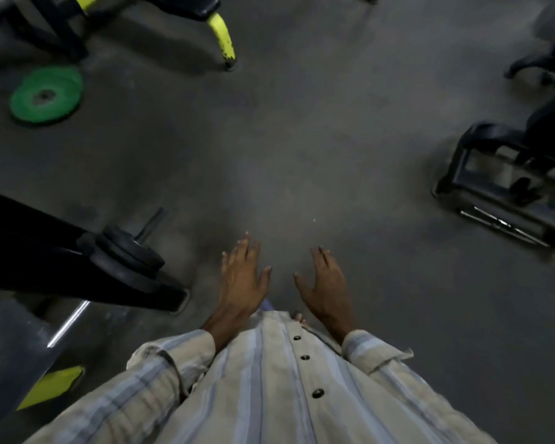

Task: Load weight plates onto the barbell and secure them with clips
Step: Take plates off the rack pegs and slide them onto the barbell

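Observation:
My left hand [242, 278] and my right hand [326, 283] hover palm-down over the grey floor in front of my striped shirt, fingers spread, holding nothing. A green weight plate [47, 94] lies flat on the floor at the far left. To the left of my left hand, black plates [127, 254] sit stacked on a short peg of a dark frame. A shiny steel bar [68, 322] shows low at the left, partly hidden by the frame. I see no clips.
A black and yellow machine leg [223, 40] stands at the top. A dark machine base [507, 184] sits at the right. A black frame beam [45, 254] crosses the left side. Grey floor [302, 155] stretches ahead of my hands.

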